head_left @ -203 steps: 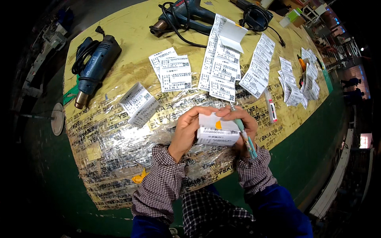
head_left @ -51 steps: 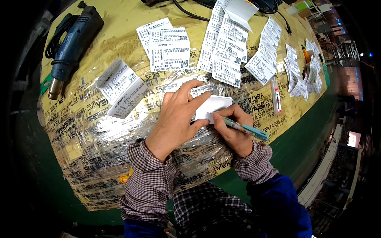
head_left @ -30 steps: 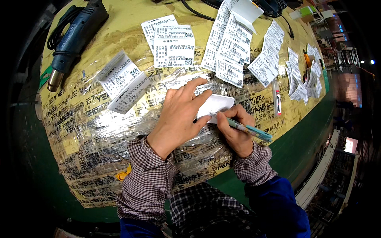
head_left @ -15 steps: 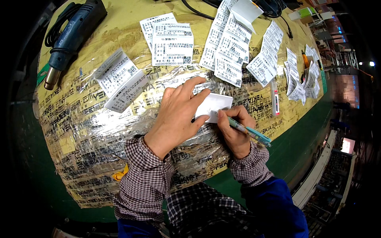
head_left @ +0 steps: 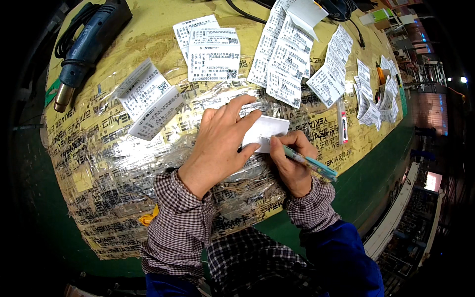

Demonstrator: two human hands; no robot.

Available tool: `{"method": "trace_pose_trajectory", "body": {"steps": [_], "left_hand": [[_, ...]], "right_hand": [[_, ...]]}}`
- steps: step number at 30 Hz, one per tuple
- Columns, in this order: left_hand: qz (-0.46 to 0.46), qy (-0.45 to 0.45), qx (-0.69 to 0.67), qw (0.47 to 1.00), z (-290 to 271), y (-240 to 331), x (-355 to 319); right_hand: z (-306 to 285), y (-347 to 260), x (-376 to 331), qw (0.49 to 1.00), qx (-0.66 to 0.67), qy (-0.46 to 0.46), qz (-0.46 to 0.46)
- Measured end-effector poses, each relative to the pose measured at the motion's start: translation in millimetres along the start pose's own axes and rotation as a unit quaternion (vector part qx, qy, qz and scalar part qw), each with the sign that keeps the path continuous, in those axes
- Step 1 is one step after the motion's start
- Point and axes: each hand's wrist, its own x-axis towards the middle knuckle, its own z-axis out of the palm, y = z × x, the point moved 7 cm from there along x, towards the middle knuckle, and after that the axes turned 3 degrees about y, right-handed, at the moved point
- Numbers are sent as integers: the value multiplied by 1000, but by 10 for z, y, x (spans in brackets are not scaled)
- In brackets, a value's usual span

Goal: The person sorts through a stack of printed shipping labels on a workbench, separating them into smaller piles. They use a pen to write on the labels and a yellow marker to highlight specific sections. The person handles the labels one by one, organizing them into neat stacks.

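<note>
A small white slip of paper (head_left: 269, 129) lies on the tape-covered table top, with faint pen strokes on its face. My left hand (head_left: 220, 143) rests palm down at its left side, fingers spread, the thumb and forefinger on the slip's edge. In a writing grip, my right hand (head_left: 295, 161) is shut on a teal pen (head_left: 316, 167). The pen's tip end is at the slip's lower middle, partly hidden by my fingers. Left of my hands stands a folded printed label (head_left: 151, 99); further back lie flat printed labels (head_left: 214, 54).
A blue heat gun (head_left: 91, 44) with a coiled cord lies at the far left. Strips of printed labels (head_left: 284, 64) spread across the back and right. A slim clear packet (head_left: 343, 123) lies right of my hands; yellow scrap (head_left: 149, 216) sits near the front edge.
A few more pen strokes show on the slip, and the pen has shifted very slightly. My left hand keeps its place on the paper.
</note>
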Motion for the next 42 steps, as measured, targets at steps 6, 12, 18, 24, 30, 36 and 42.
{"method": "trace_pose_trajectory", "body": {"steps": [6, 12, 18, 24, 30, 36, 42], "left_hand": [[1, 1, -3, 1000, -2, 2, -3], [-1, 2, -1, 1000, -6, -3, -11], [3, 2, -2, 1000, -11, 11, 4], [6, 6, -1, 1000, -2, 7, -2], [6, 6, 2, 1000, 0, 12, -2], [6, 5, 6, 1000, 9, 5, -13], [5, -2, 6, 1000, 12, 17, 7]], "right_hand": [[-9, 23, -7, 999, 9, 11, 33], [-7, -4, -11, 1000, -18, -5, 23], [-44, 39, -30, 1000, 12, 19, 21], [-74, -17, -17, 1000, -3, 17, 19], [-139, 79, -62, 998, 30, 47, 40], [-93, 17, -30, 999, -18, 17, 35], [-144, 70, -48, 998, -3, 46, 48]]}}
